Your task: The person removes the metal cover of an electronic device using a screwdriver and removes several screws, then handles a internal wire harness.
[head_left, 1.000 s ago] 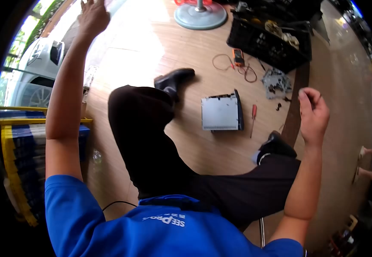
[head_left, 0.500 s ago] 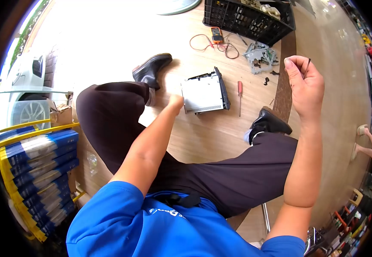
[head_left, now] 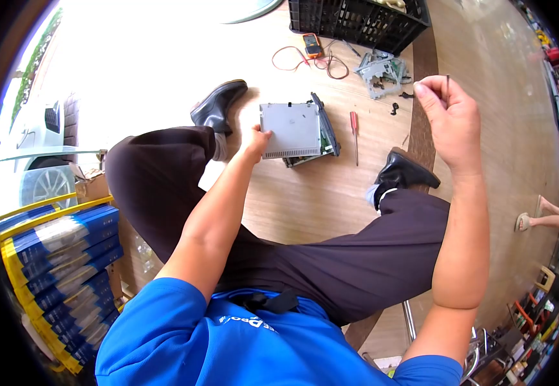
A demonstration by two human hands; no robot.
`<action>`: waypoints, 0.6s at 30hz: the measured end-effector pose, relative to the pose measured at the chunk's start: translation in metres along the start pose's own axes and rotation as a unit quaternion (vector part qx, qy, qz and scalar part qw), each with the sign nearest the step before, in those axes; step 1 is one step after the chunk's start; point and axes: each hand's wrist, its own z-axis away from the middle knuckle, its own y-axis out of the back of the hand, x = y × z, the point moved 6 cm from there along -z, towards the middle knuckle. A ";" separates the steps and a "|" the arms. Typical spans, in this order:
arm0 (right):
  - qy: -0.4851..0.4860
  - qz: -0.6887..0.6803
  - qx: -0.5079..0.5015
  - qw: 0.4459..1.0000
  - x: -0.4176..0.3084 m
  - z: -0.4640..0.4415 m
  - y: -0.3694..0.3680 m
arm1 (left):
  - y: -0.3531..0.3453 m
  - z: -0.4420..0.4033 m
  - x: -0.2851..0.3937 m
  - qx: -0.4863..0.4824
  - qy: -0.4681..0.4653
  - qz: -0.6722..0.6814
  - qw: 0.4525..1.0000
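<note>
My left hand point(head_left: 257, 143) grips the left edge of a flat grey metal cover point(head_left: 292, 128), its thumb lying on top. This cover sits tilted over a boxy electronic unit with a black front panel point(head_left: 327, 125); green circuit board shows along the right and lower sides. Raised at the right, my right hand point(head_left: 450, 122) is closed in a pinch, and a thin dark stick-like piece point(head_left: 448, 82) pokes up behind its fingers. A screwdriver with a red handle point(head_left: 354, 122) lies on the floor right of the unit.
Beyond the unit, an orange multimeter point(head_left: 312, 45) with leads lies near a black plastic crate point(head_left: 356, 29). Stripped metal and circuit parts point(head_left: 382, 74) and small black pieces point(head_left: 394, 109) lie further right. Blue boxes point(head_left: 67, 257) are stacked on a yellow rack. Another person's legs point(head_left: 546, 215) show far right.
The metal cover has tilted and shifted on the unit, now looking grey, with more green board exposed. My left hand's thumb has come onto it. My right hand stays raised, still pinching the thin piece.
</note>
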 end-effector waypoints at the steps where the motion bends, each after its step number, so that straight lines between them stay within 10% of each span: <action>1: -0.002 0.029 -0.015 0.999 -0.001 0.000 -0.004 | 0.006 0.006 0.020 0.005 -0.045 0.004 0.999; 11: -0.138 -0.023 -0.094 0.986 0.015 -0.003 -0.048 | 0.014 0.191 0.232 0.119 -0.519 -0.191 0.825; 13: -0.305 -0.296 -0.143 0.894 0.015 0.006 -0.070 | 0.007 0.223 0.250 0.140 -0.605 -0.240 0.746; 18: -0.271 -0.413 -0.117 0.861 0.010 0.007 -0.088 | 0.005 0.258 0.258 0.164 -0.704 -0.274 0.635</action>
